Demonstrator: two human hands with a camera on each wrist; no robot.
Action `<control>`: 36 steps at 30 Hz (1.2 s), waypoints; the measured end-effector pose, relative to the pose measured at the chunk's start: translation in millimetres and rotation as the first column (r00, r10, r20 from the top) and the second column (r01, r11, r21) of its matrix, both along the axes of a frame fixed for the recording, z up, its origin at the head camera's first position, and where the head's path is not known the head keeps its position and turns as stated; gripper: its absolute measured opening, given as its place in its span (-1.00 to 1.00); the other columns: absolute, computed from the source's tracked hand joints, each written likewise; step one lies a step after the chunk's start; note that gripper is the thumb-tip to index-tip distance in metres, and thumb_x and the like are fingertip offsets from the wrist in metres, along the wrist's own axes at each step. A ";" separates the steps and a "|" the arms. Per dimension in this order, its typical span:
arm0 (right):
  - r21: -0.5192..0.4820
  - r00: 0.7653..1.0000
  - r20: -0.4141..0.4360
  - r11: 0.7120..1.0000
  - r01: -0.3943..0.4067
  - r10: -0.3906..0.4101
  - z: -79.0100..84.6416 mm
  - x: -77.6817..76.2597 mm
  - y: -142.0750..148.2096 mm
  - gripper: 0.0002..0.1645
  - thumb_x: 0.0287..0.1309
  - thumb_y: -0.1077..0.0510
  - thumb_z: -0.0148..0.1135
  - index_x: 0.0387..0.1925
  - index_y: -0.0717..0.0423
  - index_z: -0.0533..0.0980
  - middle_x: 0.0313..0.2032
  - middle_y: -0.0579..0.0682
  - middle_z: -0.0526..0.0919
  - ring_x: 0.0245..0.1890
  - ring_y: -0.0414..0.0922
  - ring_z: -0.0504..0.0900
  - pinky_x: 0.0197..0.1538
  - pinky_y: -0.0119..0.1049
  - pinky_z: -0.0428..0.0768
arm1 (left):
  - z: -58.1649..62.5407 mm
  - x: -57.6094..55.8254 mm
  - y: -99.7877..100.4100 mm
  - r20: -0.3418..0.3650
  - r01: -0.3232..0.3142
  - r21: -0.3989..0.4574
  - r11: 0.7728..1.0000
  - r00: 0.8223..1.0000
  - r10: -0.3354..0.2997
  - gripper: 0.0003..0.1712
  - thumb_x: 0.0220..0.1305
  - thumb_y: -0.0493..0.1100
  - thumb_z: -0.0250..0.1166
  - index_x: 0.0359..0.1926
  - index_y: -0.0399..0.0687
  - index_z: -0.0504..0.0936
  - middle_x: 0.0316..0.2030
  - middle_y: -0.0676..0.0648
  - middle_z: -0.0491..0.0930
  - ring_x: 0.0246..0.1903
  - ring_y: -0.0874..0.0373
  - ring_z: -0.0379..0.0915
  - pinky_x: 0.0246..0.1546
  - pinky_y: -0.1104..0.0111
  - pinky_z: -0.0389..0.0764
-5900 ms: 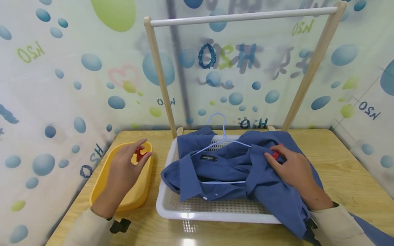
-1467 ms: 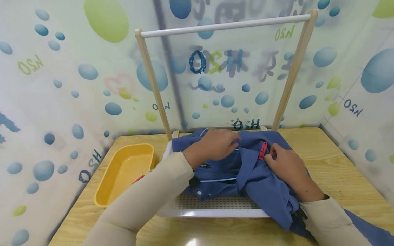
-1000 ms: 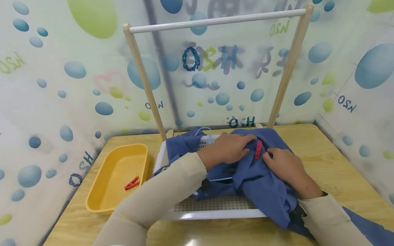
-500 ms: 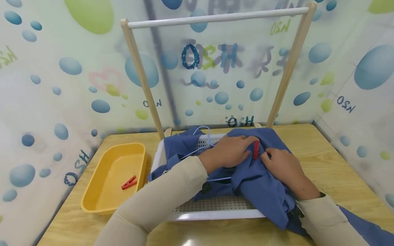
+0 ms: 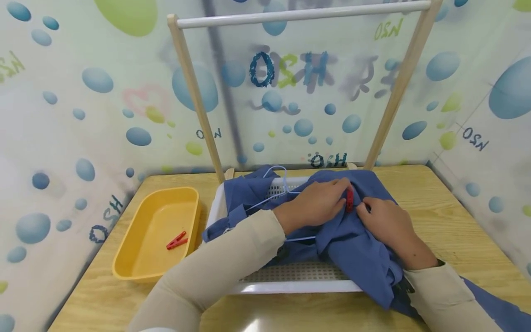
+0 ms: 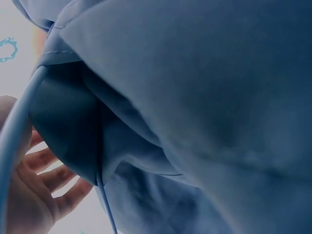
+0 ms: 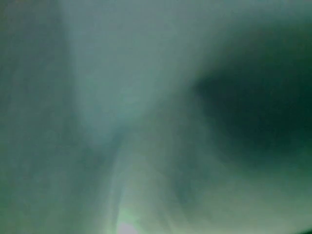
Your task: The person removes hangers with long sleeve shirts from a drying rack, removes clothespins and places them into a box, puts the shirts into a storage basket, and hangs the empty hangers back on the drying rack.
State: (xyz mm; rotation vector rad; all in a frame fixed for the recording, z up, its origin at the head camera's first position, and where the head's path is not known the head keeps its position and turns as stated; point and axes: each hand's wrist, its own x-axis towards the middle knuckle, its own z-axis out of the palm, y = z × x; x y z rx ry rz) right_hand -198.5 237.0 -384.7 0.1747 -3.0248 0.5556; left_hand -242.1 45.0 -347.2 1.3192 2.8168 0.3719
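Note:
A dark blue shirt (image 5: 352,258) lies bunched over a white basket (image 5: 298,287), with a light blue hanger (image 5: 285,177) inside it. My left hand (image 5: 317,203) reaches across the shirt, thumb and forefinger at a red clothespin (image 5: 350,199) on the fabric, which they appear to pinch. My right hand (image 5: 387,223) has its fingers curled and grips shirt cloth just right of the clothespin. In the left wrist view, my left fingers (image 6: 53,178) show behind the hanger's bar and the cloth. The right wrist view is too dark and blurred to read.
A yellow tray (image 5: 137,272) with red clothespins (image 5: 177,241) in it stands left of the basket. Behind the basket rises a rack with wooden posts (image 5: 197,97) and a white rail (image 5: 303,14). A shirt part trails over the wooden table (image 5: 460,221) at right.
My left hand has come from the yellow tray across to the shirt, leaving a red clothespin in the tray. It has closed in on the clothespin on the shirt. My right hand has shifted from that clothespin to the cloth.

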 end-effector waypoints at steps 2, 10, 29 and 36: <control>-0.001 1.000 0.003 1.000 0.004 -0.004 1.0 0.3 0.1 -0.62 0.41 0.04 -0.08 -0.44 0.14 0.52 -0.58 0.07 0.53 -0.54 -0.02 0.53 -0.50 -0.17 0.37 | -0.2 -0.5 0.6 0.033 0.010 0.026 1.000 0.999 -0.011 -0.73 0.56 -0.08 0.00 0.18 0.02 0.37 -0.09 0.04 0.58 -0.44 0.23 0.47 -0.35 0.41 0.47; -0.002 1.000 -0.004 1.000 0.008 -0.008 2.3 0.7 0.6 -0.59 0.41 0.03 -0.09 -0.51 0.09 0.48 -0.57 0.09 0.54 -0.53 0.00 0.54 -0.49 -0.15 0.38 | -1.5 -2.8 2.0 0.069 0.016 0.143 0.990 0.997 -0.026 -0.84 0.55 -0.05 0.03 0.01 0.06 0.47 -0.12 0.11 0.57 -0.19 0.33 0.51 -0.13 0.52 0.49; -0.007 1.000 -0.011 1.000 -0.007 0.007 0.5 -2.2 2.6 -0.58 0.44 0.02 -0.11 -0.49 0.10 0.48 -0.62 0.04 0.48 -0.55 -0.03 0.52 -0.48 -0.18 0.35 | 2.5 -1.4 1.5 0.074 -0.052 0.229 0.972 0.997 0.036 -0.88 0.49 -0.04 0.14 -0.09 0.13 0.58 -0.14 0.15 0.64 -0.14 0.30 0.46 -0.11 0.52 0.44; -0.017 1.000 0.010 1.000 0.004 -0.004 -0.8 -2.4 0.8 -0.57 0.44 0.02 -0.12 -0.50 0.09 0.49 -0.56 0.10 0.56 -0.52 0.02 0.56 -0.46 -0.10 0.41 | -0.4 1.7 1.7 0.070 -0.091 0.256 0.963 0.995 0.075 -0.87 0.47 -0.03 0.17 -0.07 0.13 0.58 -0.09 0.12 0.65 -0.11 0.25 0.49 -0.09 0.50 0.44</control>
